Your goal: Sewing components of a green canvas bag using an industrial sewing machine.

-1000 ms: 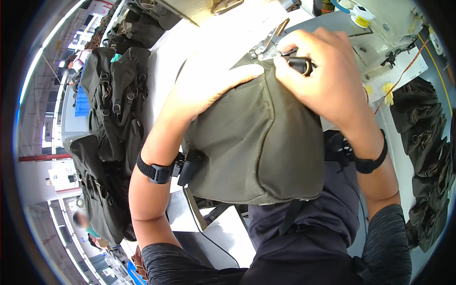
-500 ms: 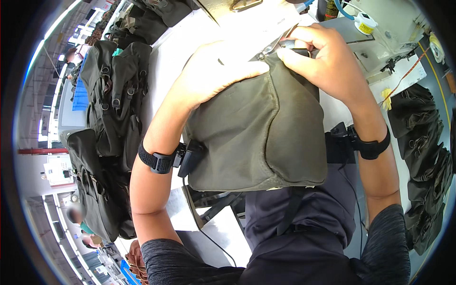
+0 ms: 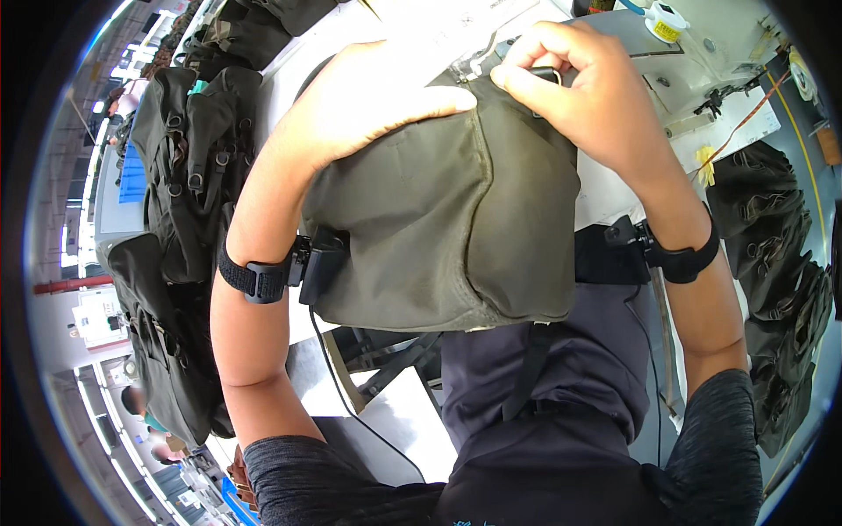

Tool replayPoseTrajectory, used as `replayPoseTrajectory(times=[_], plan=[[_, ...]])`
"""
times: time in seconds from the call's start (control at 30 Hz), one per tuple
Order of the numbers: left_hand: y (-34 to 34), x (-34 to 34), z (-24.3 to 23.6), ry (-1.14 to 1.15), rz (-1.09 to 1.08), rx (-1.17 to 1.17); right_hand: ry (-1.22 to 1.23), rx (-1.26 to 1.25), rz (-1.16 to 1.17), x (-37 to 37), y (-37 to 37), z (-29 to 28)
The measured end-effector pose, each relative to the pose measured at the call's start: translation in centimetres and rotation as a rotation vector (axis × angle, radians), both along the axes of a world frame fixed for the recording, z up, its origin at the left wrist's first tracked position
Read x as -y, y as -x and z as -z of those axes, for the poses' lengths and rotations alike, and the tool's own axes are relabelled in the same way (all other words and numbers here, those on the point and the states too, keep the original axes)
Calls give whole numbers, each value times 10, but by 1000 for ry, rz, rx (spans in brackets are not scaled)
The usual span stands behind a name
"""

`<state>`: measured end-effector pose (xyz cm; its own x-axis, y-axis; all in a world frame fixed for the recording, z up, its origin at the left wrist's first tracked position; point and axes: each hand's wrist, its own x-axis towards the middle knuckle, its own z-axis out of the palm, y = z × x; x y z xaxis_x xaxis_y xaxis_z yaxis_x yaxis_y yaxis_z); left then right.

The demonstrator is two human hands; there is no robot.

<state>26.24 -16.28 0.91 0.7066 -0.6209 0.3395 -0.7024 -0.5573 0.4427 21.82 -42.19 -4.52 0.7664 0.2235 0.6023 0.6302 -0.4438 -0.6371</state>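
An olive-green fabric bag (image 3: 395, 219) hangs over the near edge of the white worktable, its piped seam running down toward me. My left hand (image 3: 351, 110) lies on the bag's upper left part, thumb stretched along the fabric toward the seam; glare washes out its other fingers. At the bag's top right, my right hand (image 3: 579, 88) has thumb and forefinger pinched together beside a small metal machine foot (image 3: 465, 70). What that pinch holds is too small to make out. A dark strap piece with a metal edge shows under the right fingers.
Dark green bags with straps and rings (image 3: 193, 167) are piled at the left. More dark bags (image 3: 763, 263) lie in a row at the right. A white container with a blue tube (image 3: 667, 22) stands at the back right. Cables hang from both wrist bands.
My right fingertips have drawn together beside the metal foot. The bag and both hands sit a little further left and higher in view.
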Motion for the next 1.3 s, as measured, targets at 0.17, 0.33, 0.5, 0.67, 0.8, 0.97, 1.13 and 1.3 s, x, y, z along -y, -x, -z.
replayPoseTrajectory(times=[0.17,0.33,0.5,0.67,0.8,0.97,1.13,1.3], plan=[[0,9,3,-35,38,55,-35,-220,-71,0,-7,-3],[9,6,0,-71,80,110,-41,-253,-50,2,-13,3],[16,9,1,-94,131,169,-88,-194,2,-1,-14,7],[5,9,-1,-121,179,208,-130,-134,74,-5,-3,8],[5,10,-9,-141,220,205,-47,309,383,-28,32,28],[73,-14,-72,-215,-159,-385,-443,-391,94,-40,51,37],[159,35,-46,-619,-70,9,-562,-464,-110,-32,50,47],[145,0,-12,-841,-359,303,-471,-612,-89,-45,61,33]])
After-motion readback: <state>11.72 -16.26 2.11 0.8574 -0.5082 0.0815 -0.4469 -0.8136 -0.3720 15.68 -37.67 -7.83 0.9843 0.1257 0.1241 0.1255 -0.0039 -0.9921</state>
